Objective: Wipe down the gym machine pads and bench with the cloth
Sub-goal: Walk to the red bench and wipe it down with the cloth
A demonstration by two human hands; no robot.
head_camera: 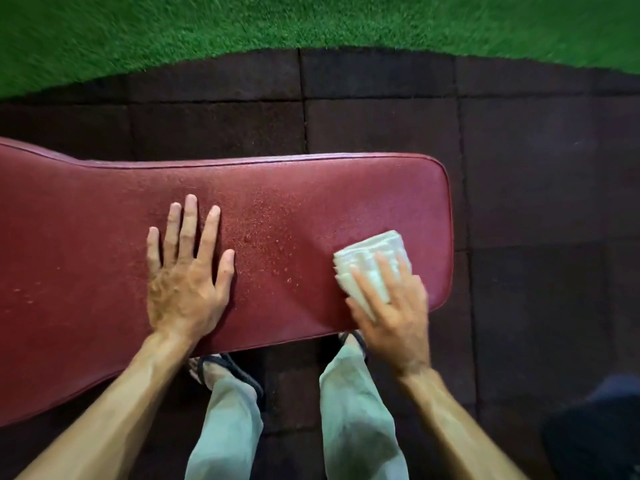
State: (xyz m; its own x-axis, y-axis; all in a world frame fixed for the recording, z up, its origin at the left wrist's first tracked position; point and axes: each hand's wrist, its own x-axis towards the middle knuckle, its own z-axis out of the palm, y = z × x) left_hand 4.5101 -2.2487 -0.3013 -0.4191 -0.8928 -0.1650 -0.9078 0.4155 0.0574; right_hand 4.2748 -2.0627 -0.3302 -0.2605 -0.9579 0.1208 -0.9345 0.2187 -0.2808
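Cloth (372, 263) is a folded white wad, sitting near the right end of the red padded surface (104, 237), with our right hand (391, 306) pressing down on it, fingers (360, 282) mostly straight, though it's blurry so the grip is hard to call. Our left hand (185, 271) lies flat, fingers spread, holding nothing. Water droplets (273, 244) bead on the vinyl between both hands.

Dim indoor light is seen; the right hand (391, 306) and cloth (372, 263) are motion-blurred, and edges are curved by wide-angle distortion.
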